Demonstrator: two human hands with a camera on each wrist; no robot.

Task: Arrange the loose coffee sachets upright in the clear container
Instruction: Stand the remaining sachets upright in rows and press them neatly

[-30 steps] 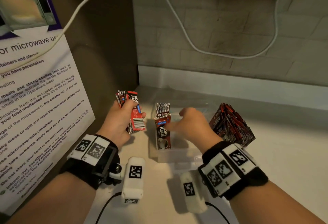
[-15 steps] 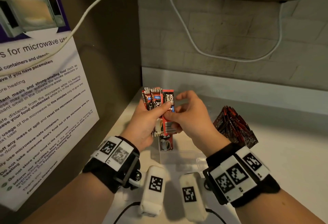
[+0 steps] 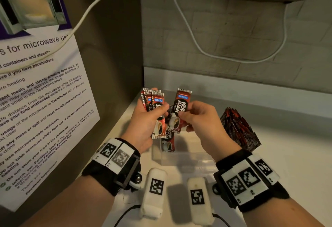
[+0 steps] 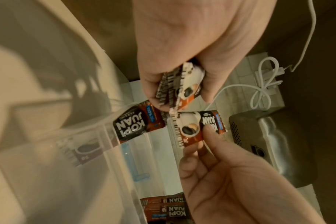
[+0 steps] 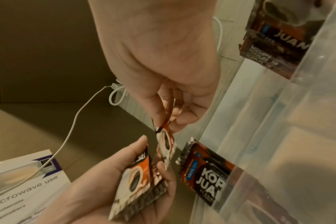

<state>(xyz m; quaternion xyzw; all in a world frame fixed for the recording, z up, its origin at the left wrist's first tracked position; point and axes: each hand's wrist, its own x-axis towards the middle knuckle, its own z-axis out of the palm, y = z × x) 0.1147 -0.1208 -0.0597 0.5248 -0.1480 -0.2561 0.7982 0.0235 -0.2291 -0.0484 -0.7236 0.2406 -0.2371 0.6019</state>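
Left hand [image 3: 143, 124] is gripping a small stack of Kopi Juan sachets [image 3: 154, 111], thumb across the front, fingers curled behind. Right hand [image 3: 201, 124] is pinching a single sachet [image 3: 179, 111] between thumb and fingertips, held upright just right of the stack. Both are hovering above the clear container [image 3: 188, 162] on the white counter [image 3: 287, 155], where one sachet [image 3: 168, 142] is standing upright at the left end. A loose pile of sachets [image 3: 239, 129] is lying right of the container.

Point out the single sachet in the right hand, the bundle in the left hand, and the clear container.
single sachet [image 3: 180, 109], head view, its printed front.
bundle [image 3: 156, 104], head view, front sachet's upper face.
clear container [image 3: 188, 162], head view, near wall.
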